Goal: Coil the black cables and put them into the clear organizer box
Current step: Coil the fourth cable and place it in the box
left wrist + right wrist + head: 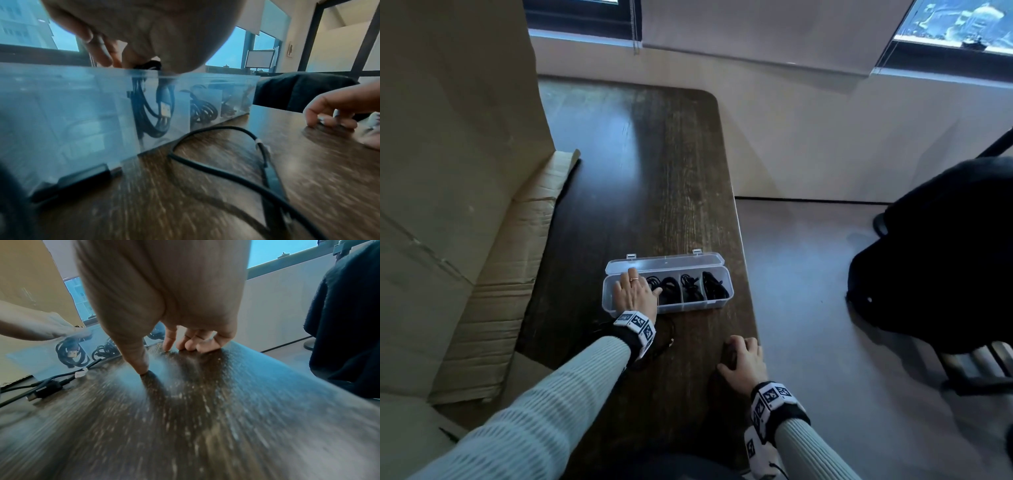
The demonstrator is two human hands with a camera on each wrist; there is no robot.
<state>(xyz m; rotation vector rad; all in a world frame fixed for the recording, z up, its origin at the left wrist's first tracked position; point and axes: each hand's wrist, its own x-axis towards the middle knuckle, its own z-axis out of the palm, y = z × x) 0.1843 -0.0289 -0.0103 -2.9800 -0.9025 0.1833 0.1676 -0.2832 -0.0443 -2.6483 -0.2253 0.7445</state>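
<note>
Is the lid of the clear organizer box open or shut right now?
Open. The lid lies folded back behind the clear organizer box, and the coiled black cables show uncovered in the compartments, with the left hand reaching in.

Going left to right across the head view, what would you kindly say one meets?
Brown cardboard box → left hand on the clear plastic organizer box → right hand → black chair.

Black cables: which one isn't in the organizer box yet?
The loose cable sprawled uncoiled on the table, just in front of the clear organizer box by the left hand. The other cables sit coiled inside compartments.
</note>
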